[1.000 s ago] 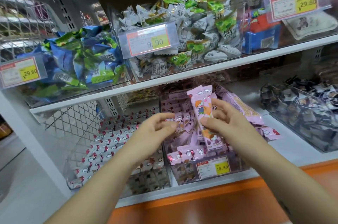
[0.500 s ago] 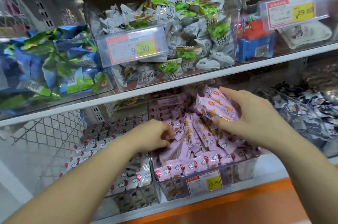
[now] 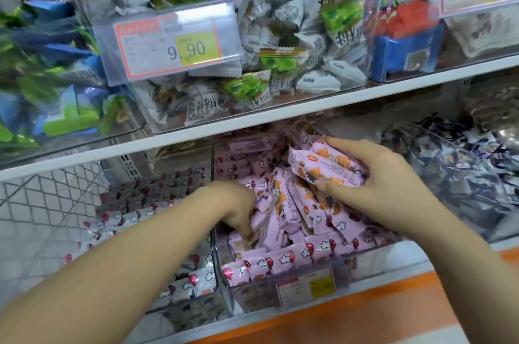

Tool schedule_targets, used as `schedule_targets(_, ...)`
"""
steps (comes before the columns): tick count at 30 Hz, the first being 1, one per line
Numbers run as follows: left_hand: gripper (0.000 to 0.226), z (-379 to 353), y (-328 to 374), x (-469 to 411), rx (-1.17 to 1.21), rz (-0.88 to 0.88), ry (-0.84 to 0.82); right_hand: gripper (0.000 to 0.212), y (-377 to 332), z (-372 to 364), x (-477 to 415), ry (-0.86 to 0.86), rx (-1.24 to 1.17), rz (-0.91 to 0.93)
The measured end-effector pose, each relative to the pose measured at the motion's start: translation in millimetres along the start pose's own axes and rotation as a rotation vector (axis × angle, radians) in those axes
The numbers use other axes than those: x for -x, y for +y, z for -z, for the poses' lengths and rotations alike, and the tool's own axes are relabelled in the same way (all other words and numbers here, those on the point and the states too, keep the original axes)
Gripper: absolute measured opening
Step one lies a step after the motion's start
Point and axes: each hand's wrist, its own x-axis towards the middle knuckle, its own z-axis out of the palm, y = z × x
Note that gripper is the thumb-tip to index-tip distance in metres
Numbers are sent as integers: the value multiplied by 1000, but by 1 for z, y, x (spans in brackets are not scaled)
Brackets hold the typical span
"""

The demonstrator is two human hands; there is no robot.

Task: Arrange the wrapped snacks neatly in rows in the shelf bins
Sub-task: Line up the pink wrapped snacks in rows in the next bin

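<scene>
While right hand (image 3: 373, 192) grips pink snacks (image 3: 323, 166), left hand (image 3: 236, 203), grasp unclear, under "9.90" tag (image 3: 171, 43).

Pink wrapped snacks (image 3: 292, 255) jumbled in clear bin (image 3: 306, 291).

Right hand (image 3: 373, 189) grips pink snacks (image 3: 323, 166); left hand (image 3: 236, 206) digs into bin (image 3: 280, 290).
</scene>
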Motion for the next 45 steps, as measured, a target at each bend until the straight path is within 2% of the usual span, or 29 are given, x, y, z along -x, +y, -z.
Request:
schedule_targets(4,31,4,-13,9,207,-55,103,67,1,0,0,-1,21,2)
schedule_targets(7,26,6,-24,15,384,-82,242,67,2,-2,0,-9,40,5)
schedule_targets(12,19,2,-34,32,505,-93,483,67,3,-3,0,-10,49,3)
schedule_targets(20,13,-35,-32,59,817,50,1013,68,2,-4,2,-7,55,-6)
schedule_targets(24,20,-41,-30,51,933,135,1140,68,-1,-3,2,-11,42,-18)
schedule_targets(28,39,-38,-31,34,927,169,1119,67,-1,-3,3,-8,32,-23)
schedule_targets(31,51,-33,-32,23,821,103,904,67,-1,-3,3,-9,34,-28)
schedule_targets(33,51,-29,-35,21,722,85,746,66,0,-2,3,-11,33,-28)
schedule_targets(38,48,-22,-40,27,572,47,564,67,1,-3,2,-9,22,-25)
schedule_targets(40,47,-20,-38,33,529,56,539,67,1,-3,2,-8,25,-25)
schedule_targets(42,42,-17,-35,43,483,51,606,67,2,-3,2,-10,24,-23)
schedule_targets(45,26,-12,-26,55,461,-80,712,68,2,-3,2,-8,22,-16)
